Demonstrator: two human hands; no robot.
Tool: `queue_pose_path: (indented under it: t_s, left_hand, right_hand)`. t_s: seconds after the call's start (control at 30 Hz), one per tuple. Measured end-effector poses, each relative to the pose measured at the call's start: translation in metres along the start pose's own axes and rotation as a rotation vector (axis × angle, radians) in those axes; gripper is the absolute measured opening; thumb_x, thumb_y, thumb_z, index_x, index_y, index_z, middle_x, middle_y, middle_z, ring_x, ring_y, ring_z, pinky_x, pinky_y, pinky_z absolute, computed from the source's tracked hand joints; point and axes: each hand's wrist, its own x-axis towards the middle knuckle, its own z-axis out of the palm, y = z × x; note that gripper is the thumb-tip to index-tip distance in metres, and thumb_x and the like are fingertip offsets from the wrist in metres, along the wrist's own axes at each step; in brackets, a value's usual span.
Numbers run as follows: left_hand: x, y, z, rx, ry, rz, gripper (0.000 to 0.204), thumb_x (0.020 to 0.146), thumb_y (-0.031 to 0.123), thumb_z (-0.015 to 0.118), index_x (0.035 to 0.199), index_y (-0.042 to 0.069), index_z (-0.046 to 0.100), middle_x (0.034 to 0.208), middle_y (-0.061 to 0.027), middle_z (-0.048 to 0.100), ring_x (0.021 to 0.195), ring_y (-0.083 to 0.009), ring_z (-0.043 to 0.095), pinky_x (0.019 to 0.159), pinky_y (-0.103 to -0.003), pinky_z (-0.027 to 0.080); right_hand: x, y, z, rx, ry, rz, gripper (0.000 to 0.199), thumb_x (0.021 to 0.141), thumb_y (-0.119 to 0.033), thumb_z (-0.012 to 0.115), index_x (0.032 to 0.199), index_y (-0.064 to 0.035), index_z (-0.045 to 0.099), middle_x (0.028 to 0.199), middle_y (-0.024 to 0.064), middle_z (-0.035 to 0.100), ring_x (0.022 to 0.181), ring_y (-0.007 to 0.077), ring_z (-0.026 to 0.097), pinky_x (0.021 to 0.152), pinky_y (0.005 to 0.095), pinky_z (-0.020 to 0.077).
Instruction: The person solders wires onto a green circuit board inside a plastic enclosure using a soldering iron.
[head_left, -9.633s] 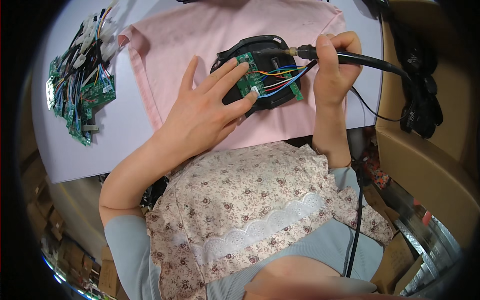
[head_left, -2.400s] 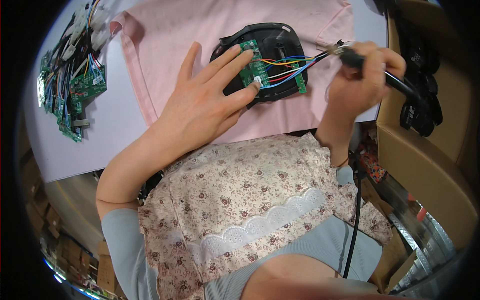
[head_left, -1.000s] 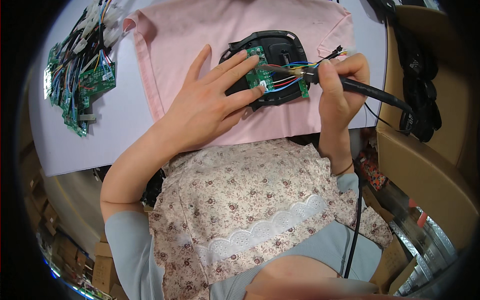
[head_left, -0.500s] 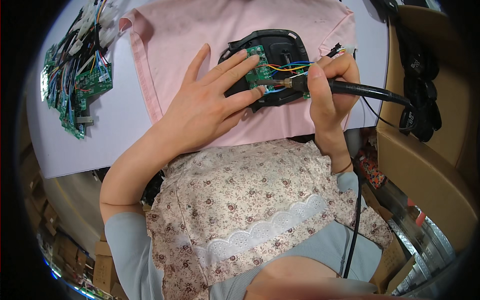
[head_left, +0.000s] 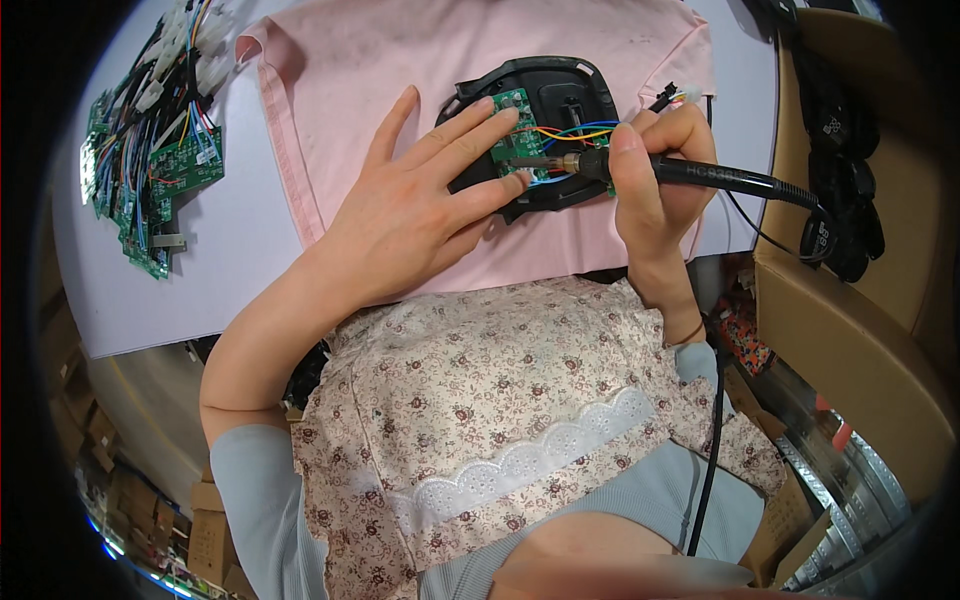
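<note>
A green circuit board (head_left: 527, 120) lies in a black plastic shell (head_left: 548, 82), which rests on a pink cloth (head_left: 400, 50). My left hand (head_left: 415, 205) is spread flat over the board's left side, with its fingertips pressing on the board and its thumb near the iron's tip. My right hand (head_left: 660, 185) is closed round a black soldering iron (head_left: 715, 177). The iron points left, and its metal tip is at the board, just above my left thumb. Coloured wires (head_left: 580, 131) run from the board to the right. Part of the board is hidden under my fingers.
Several circuit boards with bundled wires (head_left: 185, 160) are piled on the white table (head_left: 250, 290) at far left. On the right stands an open cardboard box (head_left: 850, 330) with black cables (head_left: 838, 190) at its near wall. The iron's cord (head_left: 716, 430) hangs beside my right arm.
My right hand and the soldering iron have shifted slightly left. The connector end of the wires has moved a little. My left hand stays where it was.
</note>
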Motion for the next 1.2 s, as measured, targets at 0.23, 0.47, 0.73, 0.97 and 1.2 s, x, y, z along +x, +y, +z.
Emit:
queue_pose_path:
  t_s: [0.23, 0.47, 0.73, 0.97, 1.2]
  left_hand:
    - [0.001, 0.001, -0.001, 0.006, -0.009, -0.004, 0.045, 0.085, 0.021, 0.081, 0.130, 0.022, 0.074, 0.165, -0.0133, 0.050, 0.156, -0.0300, 0.045, 0.128, -0.070, 0.021]
    - [0.001, 0.002, -0.003, -0.006, -0.023, -0.010, 0.045, 0.087, 0.020, 0.079, 0.132, 0.021, 0.074, 0.166, -0.0137, 0.049, 0.157, -0.0307, 0.043, 0.130, -0.068, 0.018]
    - [0.002, 0.003, -0.005, -0.013, -0.053, -0.026, 0.047, 0.090, 0.016, 0.076, 0.136, 0.021, 0.073, 0.169, -0.0143, 0.047, 0.158, -0.0338, 0.042, 0.132, -0.065, 0.014]
    - [0.006, 0.005, -0.013, -0.003, -0.069, -0.009, 0.042, 0.094, 0.019, 0.073, 0.136, 0.019, 0.071, 0.164, -0.0153, 0.051, 0.157, -0.0335, 0.043, 0.130, -0.068, 0.018]
    - [0.012, 0.008, -0.019, 0.060, -0.101, -0.027, 0.041, 0.100, 0.024, 0.066, 0.141, 0.022, 0.067, 0.161, -0.0200, 0.053, 0.153, -0.0366, 0.047, 0.125, -0.071, 0.026]
  right_hand:
    - [0.001, -0.003, 0.001, 0.014, -0.011, 0.008, 0.025, 0.093, 0.004, 0.071, 0.086, -0.0051, 0.049, 0.066, 0.0015, 0.056, 0.057, 0.0048, 0.042, 0.055, 0.0251, 0.0340]
    - [0.000, 0.001, -0.003, -0.026, -0.018, -0.018, 0.025, 0.092, 0.005, 0.071, 0.087, -0.0056, 0.050, 0.068, 0.0019, 0.057, 0.059, 0.0054, 0.044, 0.055, 0.0254, 0.0362]
    - [0.005, -0.004, -0.050, 0.012, 0.438, -0.264, 0.022, 0.104, -0.017, 0.074, 0.100, -0.0004, 0.060, 0.087, 0.0065, 0.062, 0.062, 0.0060, 0.049, 0.055, 0.0210, 0.0387]
    - [-0.010, 0.021, -0.070, -0.507, 0.411, -0.199, 0.041, 0.104, -0.017, 0.077, 0.137, 0.0061, 0.070, 0.092, 0.0093, 0.076, 0.066, 0.0078, 0.062, 0.061, 0.0232, 0.0514]
    - [-0.009, 0.030, -0.029, -0.204, 0.242, -0.094, 0.044, 0.117, -0.031, 0.052, 0.145, 0.0008, 0.039, 0.152, 0.0277, 0.058, 0.096, 0.0319, 0.080, 0.085, 0.0377, 0.0659]
